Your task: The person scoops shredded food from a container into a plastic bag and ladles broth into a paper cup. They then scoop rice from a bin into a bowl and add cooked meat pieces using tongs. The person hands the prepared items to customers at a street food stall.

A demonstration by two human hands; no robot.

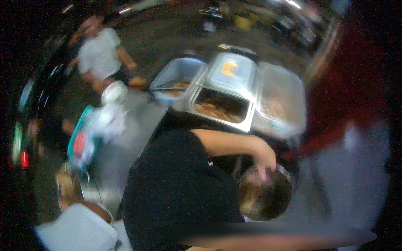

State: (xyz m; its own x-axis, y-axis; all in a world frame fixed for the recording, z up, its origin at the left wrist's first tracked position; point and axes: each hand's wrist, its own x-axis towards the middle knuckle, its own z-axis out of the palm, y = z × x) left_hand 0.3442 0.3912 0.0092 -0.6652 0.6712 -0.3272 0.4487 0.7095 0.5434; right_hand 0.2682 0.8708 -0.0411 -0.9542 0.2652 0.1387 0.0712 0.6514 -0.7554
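Observation:
My left hand (266,158) bends down over the rim of a round metal bowl (273,200), its fingers overlapping the inside. Motion blur hides whether they grip the rim. Something pale lies at the bowl's lower left. Beyond my forearm stands a rectangular steel pan (251,117) of brownish food pieces (216,110). A translucent lid (234,70) with an orange mark covers the area behind its opening. To the right of the pan is a clear plastic container (284,84) with pale brown food. My right hand is out of view; a blurred patch hides the bottom edge.
Left of the pan stands a bluish tub (179,72) with some food. A metal counter (132,125) carries white plastic bags (110,120) and a teal basket (80,125). Another person (99,55) in a white shirt stands beyond it. A white sheet-like item (78,226) lies lower left.

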